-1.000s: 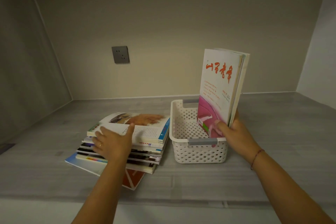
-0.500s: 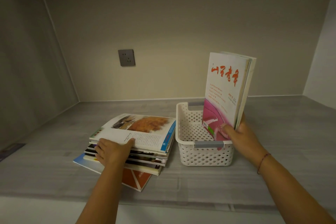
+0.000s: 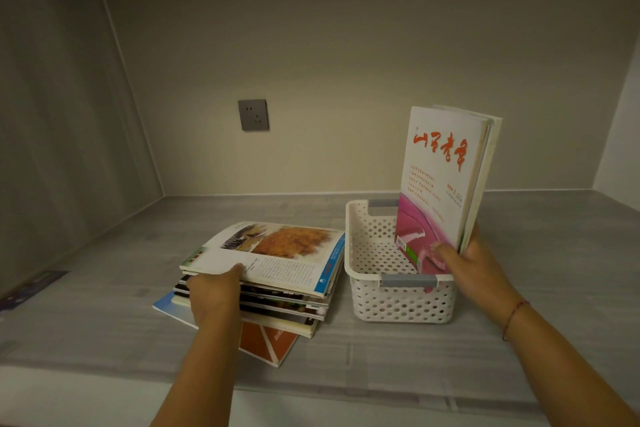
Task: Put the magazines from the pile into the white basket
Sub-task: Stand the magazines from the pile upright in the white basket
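Note:
A pile of magazines [image 3: 277, 274] lies on the grey shelf, left of the white perforated basket [image 3: 398, 302]. The top magazine [image 3: 273, 253] shows an orange-brown picture above white text. My left hand [image 3: 214, 291] grips the near left edge of that top magazine, thumb on the page and fingers under it. Inside the basket, a few magazines [image 3: 446, 177] stand upright against its right side; the front one is white with red lettering and a pink lower part. My right hand [image 3: 474, 274] holds these upright magazines at their lower near corner.
A grey wall socket [image 3: 253, 114] is on the back wall. Side walls close the shelf at left and right. An orange-and-white magazine [image 3: 266, 340] sticks out from under the pile toward the shelf's front edge. A dark flat object [image 3: 31, 288] lies at the far left.
My left hand slid from flat on top of the pile down to its near left edge and took hold of the top magazine. The right hand stays on the upright magazines.

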